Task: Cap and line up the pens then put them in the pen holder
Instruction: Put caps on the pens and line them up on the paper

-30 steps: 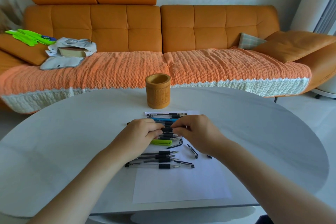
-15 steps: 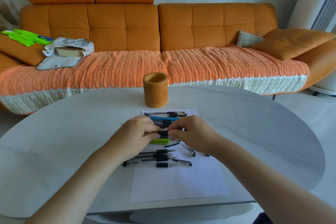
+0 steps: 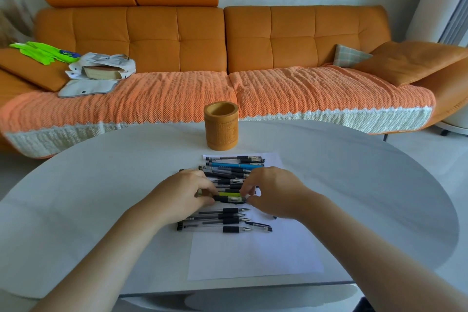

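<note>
1. Table (image 3: pixel 101 210): white top, rounded outline
2. Pen holder (image 3: pixel 221 129): tan cylinder, upright, mouth up, on bare top just beyond the sheet
3. Paper sheet (image 3: pixel 253 253): white, flat, close to the table's near edge
4. Pens (image 3: pixel 229 220): crosswise on sheet; nearest ones' left ends overhang onto bare top

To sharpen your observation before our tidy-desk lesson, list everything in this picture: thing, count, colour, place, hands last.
pen holder: one, tan, upright beyond the paper.
paper: one sheet, white, mid-table.
uncapped pens: four, clear with black grips, near row on paper.
other pens: several, black and blue, far rows; count unclear.
loose cap: one, dark, right of near row.
green marker: one, yellow-green, between the hands.
black pen: one, held at both ends.
table: one, white.
sofa: one, orange, behind table.
left hand: pinches black pen.
right hand: pinches black pen.
</note>
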